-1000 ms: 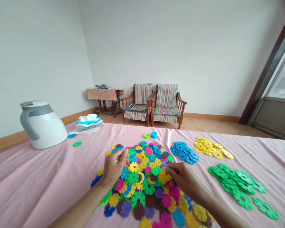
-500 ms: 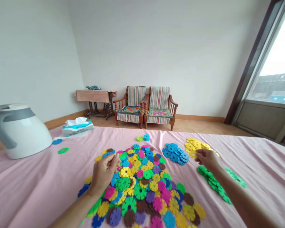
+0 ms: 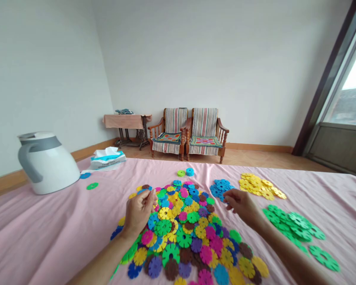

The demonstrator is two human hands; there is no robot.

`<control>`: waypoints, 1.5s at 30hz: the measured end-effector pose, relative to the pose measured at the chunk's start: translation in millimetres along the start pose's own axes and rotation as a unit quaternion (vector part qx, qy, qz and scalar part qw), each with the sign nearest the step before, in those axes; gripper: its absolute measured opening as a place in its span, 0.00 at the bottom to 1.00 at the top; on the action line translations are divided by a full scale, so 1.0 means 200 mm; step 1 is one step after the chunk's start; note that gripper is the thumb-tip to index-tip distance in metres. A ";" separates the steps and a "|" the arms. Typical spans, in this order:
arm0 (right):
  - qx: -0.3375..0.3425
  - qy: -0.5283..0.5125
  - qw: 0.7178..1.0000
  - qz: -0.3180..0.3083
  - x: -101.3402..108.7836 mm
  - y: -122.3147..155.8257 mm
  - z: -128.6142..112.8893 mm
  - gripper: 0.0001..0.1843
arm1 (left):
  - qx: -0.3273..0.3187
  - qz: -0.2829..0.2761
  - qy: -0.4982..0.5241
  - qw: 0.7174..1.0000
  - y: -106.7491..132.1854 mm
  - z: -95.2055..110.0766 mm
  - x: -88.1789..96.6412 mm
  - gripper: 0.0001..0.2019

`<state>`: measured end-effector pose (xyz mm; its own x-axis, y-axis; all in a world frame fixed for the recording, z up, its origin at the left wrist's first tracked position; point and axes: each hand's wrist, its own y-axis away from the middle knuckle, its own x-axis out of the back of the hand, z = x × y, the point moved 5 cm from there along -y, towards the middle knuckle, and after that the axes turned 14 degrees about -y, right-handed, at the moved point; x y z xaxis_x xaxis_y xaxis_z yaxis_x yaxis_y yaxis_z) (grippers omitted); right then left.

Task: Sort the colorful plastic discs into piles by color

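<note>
My left hand hovers over the left side of a mixed heap of plastic snowflake discs, its thumb and fingers pinched together. Whatever lies between those fingertips is hidden. Over the near edge of a pile of blue snowflake discs is my right hand. Its fingers are loosely bent and slightly apart, with no disc visible in them. Yellow snowflake discs form a pile beyond that hand. Green snowflake discs lie spread to the right of my right forearm, which covers some of them.
A pink cloth covers the table. On the left are a white and grey jug, a tissue box and loose blue and green discs. A small blue stack stands behind the heap. Two wooden armchairs are beyond.
My right hand has moved left from the yellow pile to the blue pile, uncovering more yellow and green discs. My left hand stays pinched over the heap. The view has shifted slightly right.
</note>
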<state>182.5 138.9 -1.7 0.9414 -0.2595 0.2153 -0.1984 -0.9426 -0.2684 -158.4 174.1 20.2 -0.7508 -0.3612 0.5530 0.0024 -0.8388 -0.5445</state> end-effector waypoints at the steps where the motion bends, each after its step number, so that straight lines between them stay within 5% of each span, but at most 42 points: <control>1: 0.018 0.010 0.999 -0.036 -0.10 0.03 -0.06 0.09 | 0.001 0.003 0.001 1.000 0.00 0.00 0.01 0.18; 5: 0.095 0.056 0.981 -0.157 -0.48 0.15 -0.29 0.08 | 0.006 0.013 -0.002 1.000 -0.01 -0.01 0.02 0.18; 8: 0.178 0.139 0.935 -0.273 -0.71 0.21 -0.40 0.17 | 0.006 0.018 -0.007 1.000 -0.01 -0.02 0.03 0.18; 13: 0.219 0.247 0.872 -0.361 -0.89 0.19 -0.40 0.34 | 0.009 0.025 -0.025 0.999 -0.03 -0.04 0.04 0.17; 22: 0.209 0.308 0.857 -0.356 -0.78 0.25 -0.41 0.12 | 0.027 0.037 -0.073 0.996 -0.06 -0.13 0.05 0.20; 33: 0.164 0.353 0.866 -0.313 -0.58 0.33 -0.38 0.11 | -0.031 -0.035 -0.235 0.971 -0.07 -0.10 0.06 0.09; 45: 0.184 0.108 0.962 -0.168 -0.45 0.31 -0.37 0.10 | -0.172 -0.148 -0.188 0.955 0.06 0.13 -0.08 0.10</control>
<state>65.6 88.3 31.8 0.8493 -0.0281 0.5272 0.2546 -0.8529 -0.4557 -128.7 159.1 20.4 -0.3935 -0.3036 0.8678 -0.4401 -0.7665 -0.4677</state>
